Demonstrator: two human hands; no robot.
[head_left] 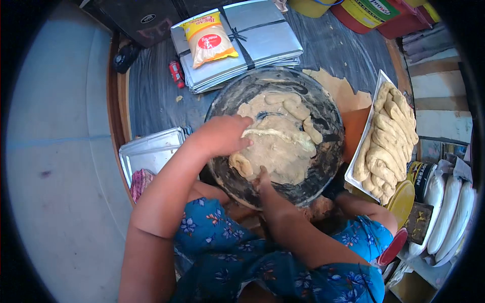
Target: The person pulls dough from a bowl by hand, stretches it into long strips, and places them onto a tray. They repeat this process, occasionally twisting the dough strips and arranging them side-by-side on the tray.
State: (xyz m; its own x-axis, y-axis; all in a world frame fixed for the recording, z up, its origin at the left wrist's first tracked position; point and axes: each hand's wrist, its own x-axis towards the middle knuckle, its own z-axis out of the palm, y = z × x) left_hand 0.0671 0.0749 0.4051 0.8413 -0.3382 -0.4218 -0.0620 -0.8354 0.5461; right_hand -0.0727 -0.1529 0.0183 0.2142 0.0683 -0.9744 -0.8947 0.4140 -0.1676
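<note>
A wide round dark basin [331, 108], its inside smeared with pale dough, sits in front of me. Spread inside it is a large mass of soft beige dough [280, 154], with a raised ridge across the middle and looser rolls along its far side. At the dough's left edge, my left hand [230, 134] has its thumb and a finger on either side of the ridge's end, gripping it. Against the near edge is my right hand [261, 179], closed on the dough, with most of its fingers hidden.
Twisted dough fills a white tray [348, 177] at right. Behind the basin, a bread crumbs bag [207, 40] lies on tied flat metal sheets [270, 45], beside a red toy car [176, 74]. Metal trays [146, 154] are at left. Plastic-wrapped rolls [444, 217] stand far right.
</note>
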